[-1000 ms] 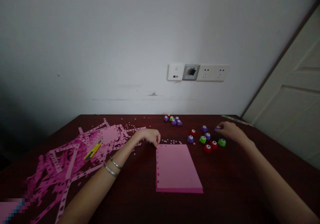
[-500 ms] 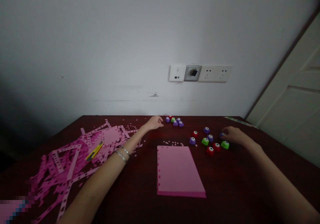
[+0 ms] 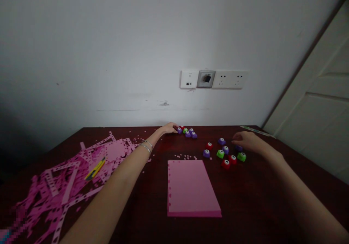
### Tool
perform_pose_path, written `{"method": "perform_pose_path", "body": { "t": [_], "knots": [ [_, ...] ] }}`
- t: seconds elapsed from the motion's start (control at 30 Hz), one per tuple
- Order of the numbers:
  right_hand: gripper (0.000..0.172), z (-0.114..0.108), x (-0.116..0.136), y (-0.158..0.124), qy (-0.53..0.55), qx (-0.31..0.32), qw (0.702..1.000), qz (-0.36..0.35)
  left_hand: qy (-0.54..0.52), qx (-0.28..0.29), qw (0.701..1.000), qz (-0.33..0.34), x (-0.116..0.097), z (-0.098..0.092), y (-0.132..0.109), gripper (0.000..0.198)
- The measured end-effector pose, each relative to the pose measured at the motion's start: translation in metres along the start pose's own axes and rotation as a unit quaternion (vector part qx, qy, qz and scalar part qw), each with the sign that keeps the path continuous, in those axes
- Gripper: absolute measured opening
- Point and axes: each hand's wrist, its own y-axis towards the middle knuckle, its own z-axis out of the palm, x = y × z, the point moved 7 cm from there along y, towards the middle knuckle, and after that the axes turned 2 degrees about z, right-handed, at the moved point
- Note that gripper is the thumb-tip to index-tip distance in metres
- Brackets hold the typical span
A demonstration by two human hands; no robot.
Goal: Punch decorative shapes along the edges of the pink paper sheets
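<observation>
Left hand: mine point(image 3: 168, 128) reaches to the far side of the counter point(image 3: 261, 200), at the left end of the back group; the fingers bend towards its leftmost purple piece point(image 3: 179, 130), and I cannot tell whether they touch or pinch it.
Right hand: mine point(image 3: 247, 141) is over the front group, just by a purple piece point(image 3: 239, 148) that it partly hides; my fingers are loosely curved, with nothing visible pinched between them.
Back group: six small pieces huddle near the wall point(image 3: 136, 55), four purple, one red point(image 3: 182, 127) and one green point(image 3: 185, 130), with white round tops and dark centres.
Front group: nine similar pieces, more loosely spread, right of the paper's far edge; four purple, three red, two green, counting the one by my right hand.
Paper: a pink stack point(image 3: 192, 187) lies flat in front of me, between my forearms; small marks run down its left edge and along part of the far edge.
Scraps: punched pink strips point(image 3: 71, 182) tangle in a heap on the left; loose pink bits point(image 3: 185, 157) dot the counter beyond the stack.
Cutter: a yellow one point(image 3: 95, 169) rests on the heap.
Left wrist: two silvery bracelets point(image 3: 146, 146).
</observation>
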Motion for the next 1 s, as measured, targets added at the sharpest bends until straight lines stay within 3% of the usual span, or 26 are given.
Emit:
{"method": "perform_pose_path", "body": {
  "t": [0.5,0.73,1.0],
  "knots": [
    [0.023,-0.001,0.011,-0.004,0.004,0.002,1.000,-0.014,0.039,-0.038,0.998,0.018,-0.002,0.001,0.007,0.029],
    [0.025,-0.002,0.017,-0.006,0.008,0.001,1.000,-0.022,0.139,-0.067,0.986,0.067,-0.015,-0.001,-0.004,0.025],
    [0.025,0.000,0.020,-0.007,0.011,0.008,1.000,-0.025,0.075,-0.082,0.992,0.067,-0.005,0.003,-0.003,0.032]
  ]
}}
